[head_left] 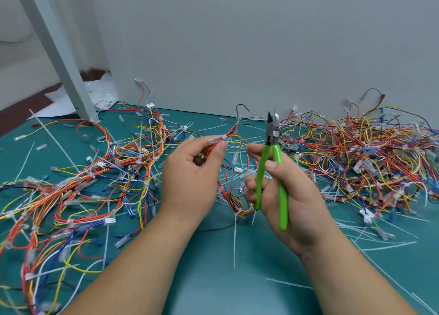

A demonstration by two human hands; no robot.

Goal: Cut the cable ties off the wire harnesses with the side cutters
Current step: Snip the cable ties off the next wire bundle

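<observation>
My left hand (192, 174) pinches a red and yellow wire harness (234, 137) near a clear connector sleeve, holding it above the green mat. The harness droops between my hands down to a white cable tie (238, 211) at its lower loop. My right hand (282, 191) grips the green-handled side cutters (273, 169), jaws pointing up and slightly apart, a little to the right of the held wires and not touching them.
A large tangle of harnesses (71, 188) covers the mat on the left, another pile (363, 153) lies at the right. Cut white tie tails (384, 243) are strewn over the mat (213, 279). A grey post (64, 60) and wall stand behind.
</observation>
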